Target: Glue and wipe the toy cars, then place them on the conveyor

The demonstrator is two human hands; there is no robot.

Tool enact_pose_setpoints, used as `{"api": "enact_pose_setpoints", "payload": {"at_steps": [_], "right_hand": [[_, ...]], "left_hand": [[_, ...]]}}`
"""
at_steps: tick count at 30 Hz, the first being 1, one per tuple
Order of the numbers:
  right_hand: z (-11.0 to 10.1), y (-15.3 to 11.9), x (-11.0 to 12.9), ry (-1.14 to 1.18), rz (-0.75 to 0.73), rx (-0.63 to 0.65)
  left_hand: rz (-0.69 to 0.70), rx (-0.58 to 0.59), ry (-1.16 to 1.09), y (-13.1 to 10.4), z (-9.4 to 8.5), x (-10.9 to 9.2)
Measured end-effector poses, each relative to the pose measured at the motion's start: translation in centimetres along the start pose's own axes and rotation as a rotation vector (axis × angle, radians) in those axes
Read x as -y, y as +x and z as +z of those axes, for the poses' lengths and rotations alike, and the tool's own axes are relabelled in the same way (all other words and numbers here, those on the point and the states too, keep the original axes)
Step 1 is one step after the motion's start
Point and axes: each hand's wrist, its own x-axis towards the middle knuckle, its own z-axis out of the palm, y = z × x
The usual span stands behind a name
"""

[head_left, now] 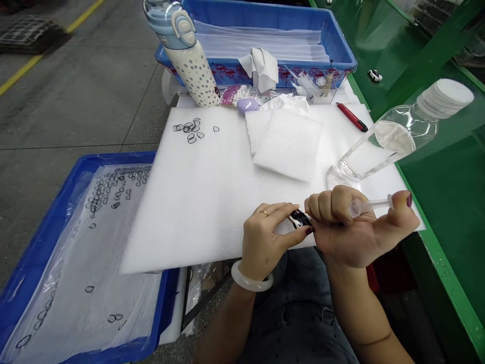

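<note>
My left hand (pixel 265 236) pinches a small black and white part (pixel 300 218) between thumb and fingers, over the near edge of the white foam board (pixel 204 202). Right beside it, my right hand (pixel 348 222) is closed around a clear plastic syringe (pixel 373 205), its thumb at the plunger end. The syringe's front end is hidden by the fingers, close to the small part. Several thin black rings (pixel 191 127) lie at the board's far left. Two white foam squares (pixel 290 144) overlap beyond my hands.
A clear bottle (pixel 390 136) stands at the right near a red cutter (pixel 351 117). Behind are a dotted flask (pixel 195 73), a blue bin (pixel 265 15) and a purple object (pixel 247 105). Lower left, a blue tray (pixel 76 174) holds more rings. A green surface (pixel 447 172) borders the right.
</note>
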Motion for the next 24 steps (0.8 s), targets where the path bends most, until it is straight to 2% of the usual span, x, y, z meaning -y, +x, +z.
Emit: {"api": "enact_pose_setpoints", "payload": {"at_steps": [4, 6, 10, 12, 13, 14, 16, 17, 18, 20, 24], "right_hand": [[0.7, -0.8, 1.0, -0.12, 0.018, 0.016], [1.2, 0.2, 1.2, -0.199, -0.006, 0.028], [1.5, 5.9, -1.0, -0.333, -0.133, -0.143], [0.9, 8.2, -2.1, -0.484, -0.088, -0.121], [0.3, 8.6, -2.2, -0.573, -0.073, -0.081], [-0.5, 8.3, -2.1, -0.655, -0.103, -0.066], [-2.5, 6.1, -1.0, -0.799, -0.257, -0.128], [-3.7, 4.6, -0.4, -0.865, -0.327, -0.231], [-4.9, 3.1, 0.3, -0.972, -0.336, -0.333], [-7.0, 1.3, 1.2, -1.253, -0.242, -0.388], [-9.1, 2.1, 0.7, -1.744, 0.023, -0.246]], "left_hand": [[-0.013, 0.017, 0.01, -0.1, 0.0, 0.1], [-0.013, 0.038, 0.017, -0.1, 0.0, 0.2], [0.026, 0.089, 0.058, -0.5, -0.4, 0.4], [0.039, 0.121, 0.091, -0.8, -0.7, 0.5], [0.043, 0.134, 0.107, -0.9, -0.8, 0.5], [0.048, 0.144, 0.121, -1.0, -0.9, 0.6], [0.065, 0.143, 0.159, -1.2, -0.7, 0.8], [0.079, 0.123, 0.189, -1.3, -0.5, 0.9], [0.096, 0.096, 0.225, -1.4, -0.3, 1.1], [0.13, 0.046, 0.285, -1.4, 0.4, 1.3], [0.105, 0.014, 0.271, -1.5, 0.7, 1.4]]}}
